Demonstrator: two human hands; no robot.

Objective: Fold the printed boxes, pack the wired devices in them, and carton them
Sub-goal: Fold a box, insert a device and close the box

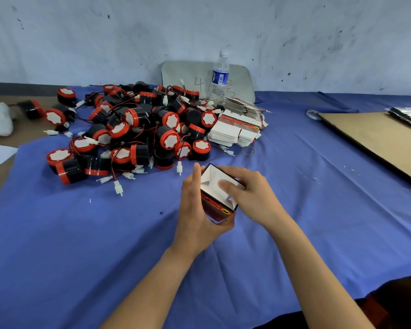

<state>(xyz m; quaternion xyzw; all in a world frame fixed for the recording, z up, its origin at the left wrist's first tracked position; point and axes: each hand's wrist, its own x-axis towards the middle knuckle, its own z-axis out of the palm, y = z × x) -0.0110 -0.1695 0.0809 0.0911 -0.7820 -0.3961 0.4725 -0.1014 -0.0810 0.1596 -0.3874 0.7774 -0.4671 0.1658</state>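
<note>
A small printed box (214, 200), red and black outside and white inside, is held above the blue cloth at the centre. My left hand (197, 210) grips it from the left and underneath, thumb up along its side. My right hand (244, 191) reaches in from the right, its fingers pressing on a white flap at the open top. Behind lies a big heap of wired devices (133, 129), black cylinders with red caps, thin wires and white plugs. Flat unfolded printed boxes (235, 129) are stacked to the right of the heap.
A water bottle (220, 77) stands by the wall in front of a grey board (180, 74). A brown cardboard sheet (380, 141) lies at the right with a silvery bag (408, 116) on it. A rubber band (248, 150) lies near the stacks. The blue cloth (81, 245) covers the table.
</note>
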